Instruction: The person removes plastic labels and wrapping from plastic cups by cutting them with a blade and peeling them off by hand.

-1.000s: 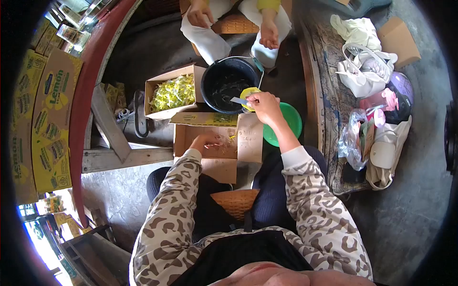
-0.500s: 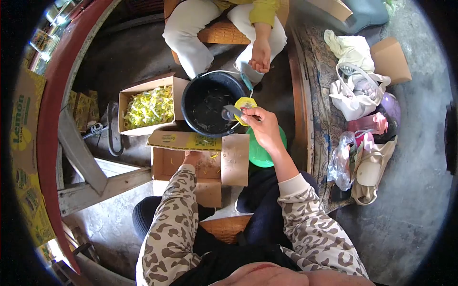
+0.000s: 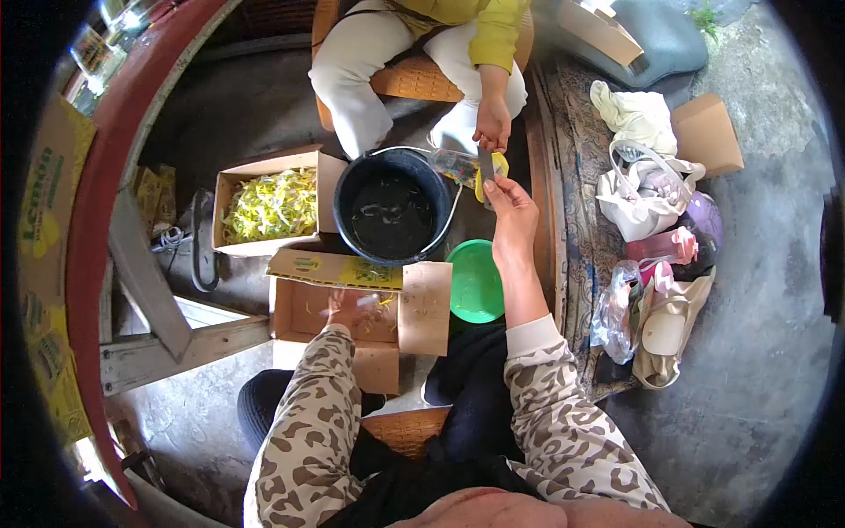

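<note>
My right hand is closed on a flat grey blade-like piece to the right of the dark bucket's rim. A yellow-edged piece is right beside it; I cannot make out its kind. Just beyond is another person's hand, very near the top of the grey piece; whether they touch I cannot tell. My left hand is inside an open cardboard box, its fingers smeared by motion. Small yellow scraps lie in that box.
The dark bucket holds a few pale strips. Left of it, a cardboard box is heaped with yellow-white strips. A green basin stands by my right forearm. Bags and a pink bottle lie at right.
My right hand has moved away from above the bucket's edge to the right and forward, towards the other person's hand. My left hand has come into view from under the box flap.
</note>
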The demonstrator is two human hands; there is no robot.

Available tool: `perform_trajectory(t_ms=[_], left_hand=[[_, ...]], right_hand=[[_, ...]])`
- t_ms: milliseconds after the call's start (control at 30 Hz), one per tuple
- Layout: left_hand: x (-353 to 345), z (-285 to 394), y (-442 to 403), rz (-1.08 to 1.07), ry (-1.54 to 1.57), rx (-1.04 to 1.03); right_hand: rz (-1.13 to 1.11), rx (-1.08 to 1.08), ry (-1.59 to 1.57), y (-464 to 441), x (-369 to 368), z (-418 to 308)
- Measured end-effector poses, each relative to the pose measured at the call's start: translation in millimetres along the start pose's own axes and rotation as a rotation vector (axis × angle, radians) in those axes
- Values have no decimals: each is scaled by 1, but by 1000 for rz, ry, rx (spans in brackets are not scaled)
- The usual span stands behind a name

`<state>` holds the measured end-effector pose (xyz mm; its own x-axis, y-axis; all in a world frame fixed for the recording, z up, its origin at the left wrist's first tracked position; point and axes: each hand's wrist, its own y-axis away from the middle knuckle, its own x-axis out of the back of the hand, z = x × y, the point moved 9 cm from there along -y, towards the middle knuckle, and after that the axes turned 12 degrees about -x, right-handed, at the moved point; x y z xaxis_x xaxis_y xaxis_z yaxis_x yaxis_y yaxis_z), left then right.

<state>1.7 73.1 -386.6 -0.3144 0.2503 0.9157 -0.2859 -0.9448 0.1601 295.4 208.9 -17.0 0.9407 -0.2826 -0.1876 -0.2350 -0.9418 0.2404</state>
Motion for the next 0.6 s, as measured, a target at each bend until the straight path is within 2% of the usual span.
perform_trajectory(t_ms=[33, 100, 133, 200, 233, 300, 433, 600], left_hand=[[13, 14, 1, -115, 26, 5], [14, 21, 7, -359, 292, 228], [10, 23, 6, -351, 275, 236], [11, 42, -7, -295, 126, 48], [31, 54, -11, -287, 111, 56], [35, 79, -10, -620, 126, 15], [64, 102, -4, -608, 38, -178], [146, 81, 6, -394, -100, -96]], right_hand=[[21, -7, -4, -1, 3, 0], [15, 8, -48, -7, 5, 0], [32, 13, -68, -9, 8, 0], [66, 8, -96, -11, 13, -2], [55, 10, -112, -12, 13, -2], [67, 45, -161, -11, 15, -4], [51, 13, -169, -8, 13, -2], [31, 4, -237, -5, 10, -3]])
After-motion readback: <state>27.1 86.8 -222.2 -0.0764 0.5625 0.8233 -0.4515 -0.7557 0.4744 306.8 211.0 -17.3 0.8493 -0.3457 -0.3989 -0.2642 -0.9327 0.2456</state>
